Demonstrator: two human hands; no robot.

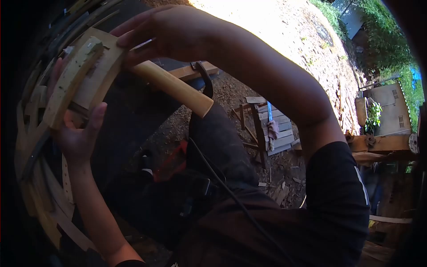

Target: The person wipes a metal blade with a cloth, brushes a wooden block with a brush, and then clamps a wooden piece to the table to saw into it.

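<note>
My left hand (pixel 79 135) grips a curved pale wooden piece (pixel 73 78) from below, thumb up along its edge. My right hand (pixel 167 31) reaches across from the right and is shut on a tool with a thick light wooden handle (pixel 178 89). The handle points down and to the right. A small glint of metal (pixel 144 43) shows at my fingertips, right against the wooden piece. The tool's working end is hidden by my fingers.
Curved wooden strips (pixel 40 187) stack up at the left. My dark-trousered legs fill the middle, with a black cable (pixel 231 196) across them and a red object (pixel 173 158) on the ground. A slatted wooden frame (pixel 273 131), a plank (pixel 195 71) and a wooden crate (pixel 391 107) stand behind on wood chips.
</note>
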